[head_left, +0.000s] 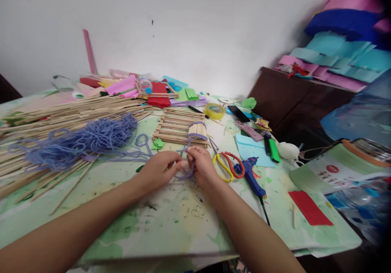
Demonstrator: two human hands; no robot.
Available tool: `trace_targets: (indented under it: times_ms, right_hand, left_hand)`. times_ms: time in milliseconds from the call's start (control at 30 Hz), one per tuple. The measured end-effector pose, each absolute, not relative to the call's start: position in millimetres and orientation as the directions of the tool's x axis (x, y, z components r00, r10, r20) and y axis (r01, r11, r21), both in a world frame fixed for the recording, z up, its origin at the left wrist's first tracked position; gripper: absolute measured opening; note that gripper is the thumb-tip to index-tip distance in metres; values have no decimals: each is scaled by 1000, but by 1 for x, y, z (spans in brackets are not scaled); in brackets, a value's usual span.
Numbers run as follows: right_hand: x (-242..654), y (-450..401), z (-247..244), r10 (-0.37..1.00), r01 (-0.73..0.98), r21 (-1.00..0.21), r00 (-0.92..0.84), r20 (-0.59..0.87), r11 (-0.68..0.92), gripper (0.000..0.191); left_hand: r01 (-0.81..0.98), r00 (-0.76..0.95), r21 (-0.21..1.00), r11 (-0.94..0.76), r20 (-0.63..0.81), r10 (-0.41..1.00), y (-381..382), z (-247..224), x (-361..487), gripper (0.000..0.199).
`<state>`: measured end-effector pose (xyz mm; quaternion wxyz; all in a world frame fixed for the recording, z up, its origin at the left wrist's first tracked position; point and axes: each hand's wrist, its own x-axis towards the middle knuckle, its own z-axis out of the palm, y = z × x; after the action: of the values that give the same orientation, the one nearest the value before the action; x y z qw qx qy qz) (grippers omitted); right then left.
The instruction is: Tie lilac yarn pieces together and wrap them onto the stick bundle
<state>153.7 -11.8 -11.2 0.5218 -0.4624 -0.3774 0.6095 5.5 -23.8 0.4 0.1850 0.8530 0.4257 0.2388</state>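
Note:
Purple yarn (190, 170) loops between my two hands over the table's middle. My right hand (200, 163) is closed in a pinch on the yarn. Beside it, my left hand (161, 167) has its fingers drawn together at the loop; what its fingertips hold is blurred. Just beyond my hands lies a frame of wooden sticks (171, 126), with a small bundle of short sticks edged in purple yarn (197, 130) at its right end. A tangled heap of purple yarn (88, 140) rests on the left, and a strand runs from it toward my hands.
Long thin sticks (61, 114) cover the left. Scissors (227, 165), a blue glue gun (252, 177), yellow tape (214, 111), a black phone (238, 113) and a green marker (274, 150) lie right of my hands. A large container (332, 167) stands at the right edge, near red paper (310, 208).

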Motion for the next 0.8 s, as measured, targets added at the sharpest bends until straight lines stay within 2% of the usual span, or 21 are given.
trace_targets:
  times_ms: [100, 200, 267, 367, 533, 633, 800]
  right_hand:
    - [152, -13, -12, 988, -190, -972, -98, -120, -137, 22]
    - [149, -14, -13, 988, -96, -992, -133, -74, -87, 19]
    - [148, -14, -15, 986, -48, -996, -154, -60, -68, 19]
    - [148, -12, -18, 985, -11, -999, -167, -32, -34, 20]
    - [150, -10, -23, 983, 103, -994, -183, 14, 34, 20]
    - [152, -9, -25, 982, 130, -990, -187, 24, 49, 19]
    - [154, -8, -27, 972, 188, -975, -221, 74, 117, 20]
  left_hand:
    - [557, 305, 711, -428, 304, 903, -14, -2, 2, 33]
    - [332, 295, 905, -264, 167, 941, -8, -7, 4, 31]
    - [174, 321, 978, -116, 55, 945, -7, -10, 6, 31]
    - [51, 349, 997, 54, -68, 935, -9, -9, 8, 32]
    - [91, 302, 981, 170, -190, 934, -11, -2, 5, 26]
    - [203, 273, 971, 126, -180, 945, -8, 1, 1, 26]
    - [364, 286, 929, -68, -42, 957, 1, -3, -5, 22]
